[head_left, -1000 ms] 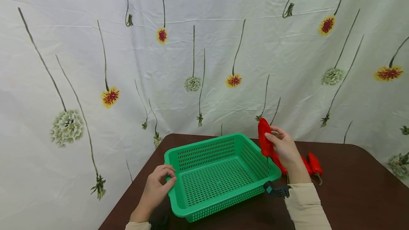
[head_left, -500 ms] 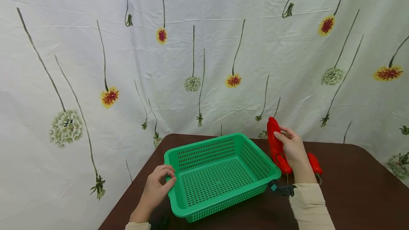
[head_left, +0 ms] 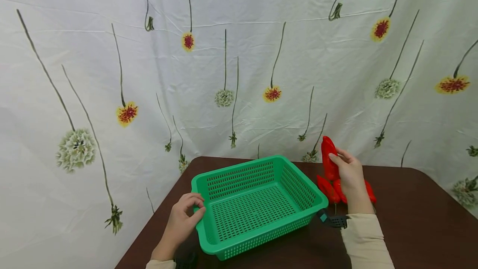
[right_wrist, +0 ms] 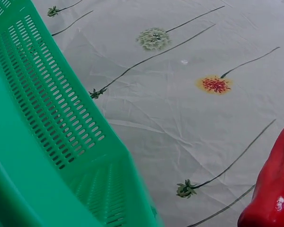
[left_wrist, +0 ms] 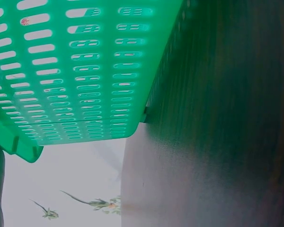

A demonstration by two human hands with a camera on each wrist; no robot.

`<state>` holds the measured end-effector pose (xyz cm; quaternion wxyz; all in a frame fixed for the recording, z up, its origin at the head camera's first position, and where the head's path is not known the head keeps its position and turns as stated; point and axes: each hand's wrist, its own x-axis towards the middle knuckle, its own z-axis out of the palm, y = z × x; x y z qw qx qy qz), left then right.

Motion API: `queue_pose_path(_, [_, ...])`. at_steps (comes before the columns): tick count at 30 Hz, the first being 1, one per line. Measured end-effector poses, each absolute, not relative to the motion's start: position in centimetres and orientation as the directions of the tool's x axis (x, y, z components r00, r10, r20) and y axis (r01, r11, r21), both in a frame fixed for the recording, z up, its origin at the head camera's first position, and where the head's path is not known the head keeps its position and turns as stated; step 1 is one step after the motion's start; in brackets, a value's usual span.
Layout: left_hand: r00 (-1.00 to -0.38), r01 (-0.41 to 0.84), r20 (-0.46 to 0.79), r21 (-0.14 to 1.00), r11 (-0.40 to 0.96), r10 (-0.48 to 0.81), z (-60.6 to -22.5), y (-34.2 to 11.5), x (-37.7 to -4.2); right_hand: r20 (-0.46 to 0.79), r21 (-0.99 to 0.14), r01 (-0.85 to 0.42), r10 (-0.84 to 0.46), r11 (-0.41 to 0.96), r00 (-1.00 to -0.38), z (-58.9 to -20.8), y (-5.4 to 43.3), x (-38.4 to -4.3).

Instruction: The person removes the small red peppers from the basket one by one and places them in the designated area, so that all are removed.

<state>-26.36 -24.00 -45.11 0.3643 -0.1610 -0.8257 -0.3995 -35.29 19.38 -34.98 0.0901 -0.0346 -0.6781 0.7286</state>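
Note:
My right hand [head_left: 351,173] pinches a red chilli pepper [head_left: 329,159] between thumb and fingers. It is held upright, to the right of the green plastic basket [head_left: 265,232]. In the right wrist view the pepper [right_wrist: 274,194] fills only the lower right corner. My left hand [head_left: 182,221] grips the basket's left rim, its thumb and fingers curled at the edge. The left wrist view looks along the slotted side wall [left_wrist: 151,61] of the basket. The basket's slatted floor has nothing on it.
More red peppers [head_left: 328,190] lie on the dark brown table [head_left: 418,219] right of the basket, partly behind my right hand and wrist. A white floral cloth [head_left: 246,107] hangs behind the table. The table's left edge runs close by my left arm.
My right hand has moved right with the pepper, from over the basket's right rim to above the peppers on the table. The left hand and basket stay put.

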Motion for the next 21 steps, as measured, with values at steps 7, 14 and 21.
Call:
queue_pose_path(7, [-0.687,0.549,0.726,0.543,0.636,-0.027,-45.1,-24.0,-26.3,0.071,-0.997,-0.071,0.247,0.008,-0.966,-35.3,20.0,-35.6])
queue_pose_path(14, [-0.693,0.545,0.720,0.547,0.635,-0.026,-45.0,-24.0,-26.2,0.080,-0.995,-0.052,0.340,0.089,-0.937,-35.9,20.8,-36.0])
queue_pose_path(21, [-0.692,0.549,0.722,0.546,0.633,-0.022,-45.0,-24.0,-26.2,0.057,-0.997,-0.028,0.441,0.073,-0.896,-36.3,21.9,-35.9])
